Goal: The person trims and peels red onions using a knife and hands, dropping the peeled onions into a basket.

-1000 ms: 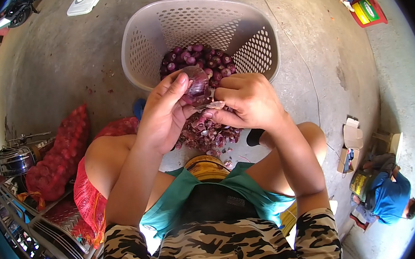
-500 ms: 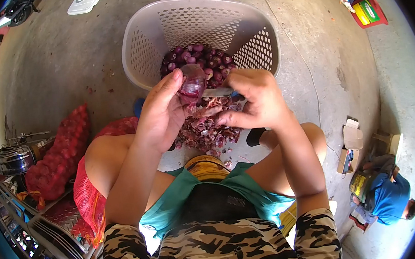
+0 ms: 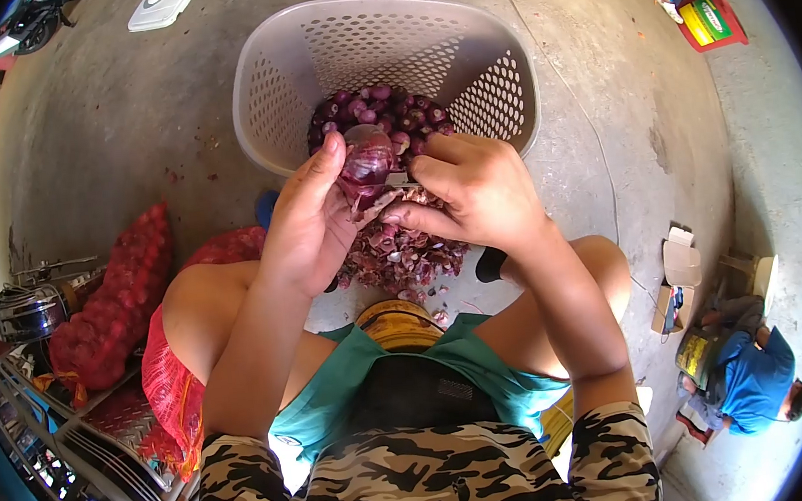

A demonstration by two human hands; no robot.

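My left hand [image 3: 308, 211] is closed around a red onion [image 3: 369, 160], its round side up. In my right hand [image 3: 477, 190] is a small knife [image 3: 400, 180]; its short blade shows beside the onion's lower right, and the fingers hide its handle. The right thumb is close to the onion's lower end. Behind the hands, a grey plastic basket [image 3: 258, 119] with perforated walls holds many red onions [image 3: 382, 107]. A heap of onion skins [image 3: 409, 261] lies on the floor below the hands.
Red mesh sacks of onions [image 3: 116, 302] stand at the left near a metal rack [image 3: 102, 453]. A yellow container [image 3: 398, 324] is between my legs. At the right are a cardboard box [image 3: 681, 267] and a person in blue [image 3: 756, 380]. A cable [image 3: 583, 103] crosses the concrete floor.
My right hand with the knife has moved left, toward the onion. The onion and left hand have shifted slightly left, and less of the blade shows.
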